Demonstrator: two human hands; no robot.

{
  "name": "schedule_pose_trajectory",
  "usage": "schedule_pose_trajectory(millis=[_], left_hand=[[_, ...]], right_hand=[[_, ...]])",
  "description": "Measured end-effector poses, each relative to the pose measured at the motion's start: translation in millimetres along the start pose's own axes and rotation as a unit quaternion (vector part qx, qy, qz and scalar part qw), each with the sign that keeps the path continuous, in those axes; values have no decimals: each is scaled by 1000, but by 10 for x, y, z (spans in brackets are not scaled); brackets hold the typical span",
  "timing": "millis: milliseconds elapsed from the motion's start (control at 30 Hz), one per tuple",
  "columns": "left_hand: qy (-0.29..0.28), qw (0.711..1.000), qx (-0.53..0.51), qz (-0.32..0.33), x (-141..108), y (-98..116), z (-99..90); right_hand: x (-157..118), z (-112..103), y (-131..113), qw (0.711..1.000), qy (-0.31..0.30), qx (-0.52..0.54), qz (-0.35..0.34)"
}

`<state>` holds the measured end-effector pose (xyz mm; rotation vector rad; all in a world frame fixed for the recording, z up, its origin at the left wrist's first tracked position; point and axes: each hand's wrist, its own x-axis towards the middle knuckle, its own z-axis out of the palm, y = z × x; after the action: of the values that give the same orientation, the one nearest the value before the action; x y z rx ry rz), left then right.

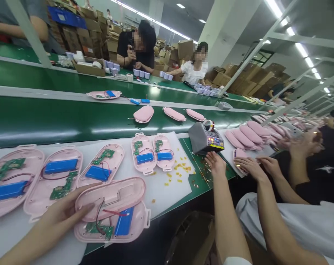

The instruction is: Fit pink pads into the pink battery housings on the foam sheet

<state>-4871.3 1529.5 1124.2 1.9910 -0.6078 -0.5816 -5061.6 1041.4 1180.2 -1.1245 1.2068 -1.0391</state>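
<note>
My left hand [64, 211] grips a pink plastic shell half [125, 187], thumb on its inner face and fingers around its far edge. Thin wires run from it to a second pink shell half [141, 221] just beneath, which carries a green circuit board [99, 230] and a blue battery [124, 222]. Beside the front of a grey automatic tape dispenser [204, 138] is my right hand [217, 163], fingers stretched out and slightly bent. I make out nothing held in it. Small yellow tape pieces [180, 167] lie scattered on the white sheet [161, 193] left of the dispenser.
Several open pink shells [63, 180] with boards and batteries line the left. Closed pink shells [143, 114] sit on the green conveyor [59, 121]. At right, a co-worker's hands [249, 167] work close to my right arm, near piled pink shells [247, 134]. Other people sit opposite.
</note>
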Motion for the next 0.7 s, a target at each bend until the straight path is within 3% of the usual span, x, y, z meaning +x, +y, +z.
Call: schedule_pose_trajectory(millis=[100,167,233,267,300,367,433,467,567,700], left_hand=[[-13,998,-58,-20,-48,197,-22],[-12,996,-85,-20,-86,294,-22],[-30,992,-119,-10,-101,344,-15],[-39,989,-143,-3,-99,352,-9],[-42,984,-172,2,-95,351,-3],[-50,971,-232,7,-92,339,13],[-52,961,-270,13,-108,327,31],[-51,960,-275,18,-122,320,39],[-29,964,-260,40,-164,274,61],[-21,962,-268,44,-173,169,93]], right_hand=[[-235,-95,-53,1000,-7,-4,-9],[-591,-70,-45,999,-39,-13,-30],[-1096,73,-25,985,-130,-51,-103],[-1386,189,-20,961,-207,-84,-162],[-1683,329,-19,920,-296,-128,-223],[-2237,663,-9,789,-475,-217,-323],[-2636,1008,36,654,-585,-286,-386],[-2759,1159,72,602,-610,-313,-409],[-2882,1449,165,511,-629,-370,-455],[-2867,1551,179,446,-635,-397,-490]])
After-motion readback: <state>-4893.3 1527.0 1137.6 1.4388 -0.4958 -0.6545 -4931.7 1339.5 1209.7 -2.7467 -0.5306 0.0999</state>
